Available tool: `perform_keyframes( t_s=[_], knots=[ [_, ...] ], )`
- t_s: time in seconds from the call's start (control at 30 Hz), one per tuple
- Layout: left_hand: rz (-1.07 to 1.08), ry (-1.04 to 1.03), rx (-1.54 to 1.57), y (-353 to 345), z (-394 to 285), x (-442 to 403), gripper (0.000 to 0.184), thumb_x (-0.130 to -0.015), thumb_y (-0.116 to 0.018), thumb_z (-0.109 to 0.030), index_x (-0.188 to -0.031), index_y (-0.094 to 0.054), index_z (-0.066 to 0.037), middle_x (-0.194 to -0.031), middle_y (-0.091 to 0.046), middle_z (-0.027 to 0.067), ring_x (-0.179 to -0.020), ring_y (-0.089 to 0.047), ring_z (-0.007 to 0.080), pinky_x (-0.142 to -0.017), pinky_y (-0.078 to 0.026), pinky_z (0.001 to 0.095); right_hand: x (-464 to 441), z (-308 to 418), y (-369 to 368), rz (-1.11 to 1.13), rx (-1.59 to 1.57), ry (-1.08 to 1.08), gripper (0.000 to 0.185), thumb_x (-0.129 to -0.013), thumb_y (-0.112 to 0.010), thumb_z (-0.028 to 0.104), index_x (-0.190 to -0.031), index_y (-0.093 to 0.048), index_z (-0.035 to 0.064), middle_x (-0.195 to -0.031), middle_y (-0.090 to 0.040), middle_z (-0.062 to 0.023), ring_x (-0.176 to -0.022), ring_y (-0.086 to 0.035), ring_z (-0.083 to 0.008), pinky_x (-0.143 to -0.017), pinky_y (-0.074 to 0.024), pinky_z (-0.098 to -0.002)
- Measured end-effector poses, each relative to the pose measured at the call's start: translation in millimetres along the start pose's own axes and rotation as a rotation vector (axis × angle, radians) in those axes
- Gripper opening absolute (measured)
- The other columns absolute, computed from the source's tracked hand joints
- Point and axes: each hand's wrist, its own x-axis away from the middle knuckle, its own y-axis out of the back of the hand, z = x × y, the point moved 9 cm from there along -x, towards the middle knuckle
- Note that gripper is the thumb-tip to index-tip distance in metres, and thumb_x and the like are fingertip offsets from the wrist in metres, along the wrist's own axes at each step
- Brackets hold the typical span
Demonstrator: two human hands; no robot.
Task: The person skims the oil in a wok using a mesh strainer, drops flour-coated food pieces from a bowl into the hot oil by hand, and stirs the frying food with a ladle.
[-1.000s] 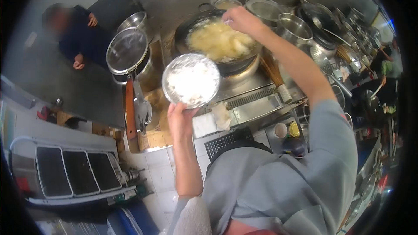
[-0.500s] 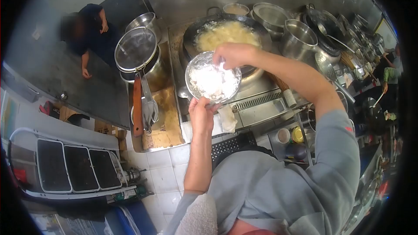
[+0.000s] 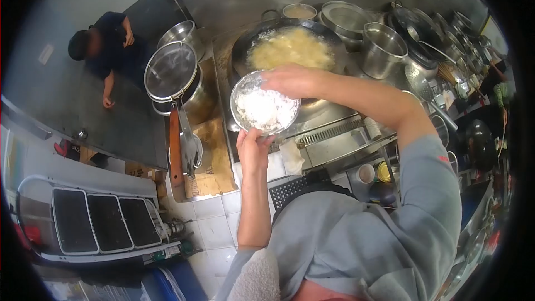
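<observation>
A metal bowl (image 3: 236,106) of white flour-like powder (image 3: 264,109) with coated lumps is held tilted in front of the wok. My left hand (image 3: 252,146) grips its near rim from below, fingers closed. Over the bowl's far side is my right hand (image 3: 285,80), fingers bent down and together at the powder; what they hold, if anything, is hidden. Just beyond, pale yellow pieces (image 3: 292,47) bubble in oil inside a large black wok (image 3: 241,54).
To the left, a strainer (image 3: 171,71) and a wooden-handled tool (image 3: 176,147) rest over a pot. Metal pots (image 3: 384,50) and a perforated ladle (image 3: 417,81) stand right. Another person (image 3: 108,44) is at the far left counter (image 3: 131,122).
My right hand has shifted left and lower over the bowl's far side. The bowl and my left hand have moved slightly left in view.
</observation>
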Motion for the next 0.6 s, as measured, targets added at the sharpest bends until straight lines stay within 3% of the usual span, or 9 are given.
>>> perform_keyframes(
  t_s=[0.17, 0.27, 0.37, 0.47, 0.57, 0.6],
  knots=[
    [-0.005, 0.025, -0.027, 8, 6, 2, 0.034, -0.078, -0.045, 0.000, -0.112, -0.050, -0.001, -0.106, -0.058, 0.0112, -0.094, -0.060, 0.0253, -0.076, -0.052, 0.0424, -3, -8, -16, 0.193, -0.097, 0.055, 0.015, -0.067, -0.060, 0.005, -0.082, -0.058, 0.0049, -0.083, -0.059, -0.0132, -0.082, -0.059, -0.0327, -0.070, -0.0470, -0.0424],
    [-0.006, 0.060, 0.037, 7, 8, 2, 0.038, -0.077, -0.045, 0.001, -0.114, -0.049, 0.000, -0.108, -0.058, 0.0128, -0.095, -0.059, 0.0279, -0.078, -0.052, 0.0438, 2, -4, 16, -0.106, -0.262, 0.142, 0.014, -0.066, -0.060, 0.005, -0.080, -0.059, 0.0043, -0.083, -0.060, -0.0125, -0.083, -0.059, -0.0332, -0.070, -0.0467, -0.0423],
    [-0.004, 0.076, 0.004, 15, 11, -6, 0.039, -0.076, -0.044, 0.002, -0.114, -0.048, 0.000, -0.109, -0.057, 0.0145, -0.097, -0.060, 0.0300, -0.079, -0.052, 0.0439, 2, 7, -12, 0.102, -0.079, 0.122, 0.024, -0.065, -0.061, 0.005, -0.089, -0.060, 0.0053, -0.085, -0.060, -0.0128, -0.085, -0.059, -0.0332, -0.072, -0.0473, -0.0408],
    [-0.012, 0.071, 0.009, 16, 9, -5, 0.039, -0.076, -0.045, 0.001, -0.114, -0.049, -0.001, -0.109, -0.057, 0.0134, -0.096, -0.060, 0.0296, -0.077, -0.053, 0.0426, -5, -7, 11, -0.092, -0.238, 0.141, 0.032, -0.067, -0.060, 0.005, -0.100, -0.060, 0.0069, -0.089, -0.061, -0.0136, -0.086, -0.060, -0.0321, -0.074, -0.0478, -0.0381],
    [-0.009, 0.054, 0.024, 18, 9, -6, 0.038, -0.076, -0.045, 0.001, -0.113, -0.049, -0.002, -0.109, -0.058, 0.0122, -0.095, -0.061, 0.0287, -0.075, -0.053, 0.0412, -15, -37, 23, -0.155, -0.385, -0.115, 0.028, -0.071, -0.063, 0.010, -0.099, -0.061, 0.0080, -0.089, -0.064, -0.0120, -0.086, -0.062, -0.0290, -0.075, -0.0493, -0.0377],
    [-0.004, 0.046, 0.025, 20, 8, -8, 0.037, -0.076, -0.045, 0.001, -0.113, -0.049, -0.002, -0.109, -0.058, 0.0119, -0.095, -0.061, 0.0284, -0.075, -0.053, 0.0408, -20, -45, 27, -0.205, -0.403, -0.107, 0.027, -0.072, -0.063, 0.012, -0.099, -0.060, 0.0080, -0.089, -0.064, -0.0121, -0.085, -0.062, -0.0285, -0.075, -0.0494, -0.0369]
  ],
)
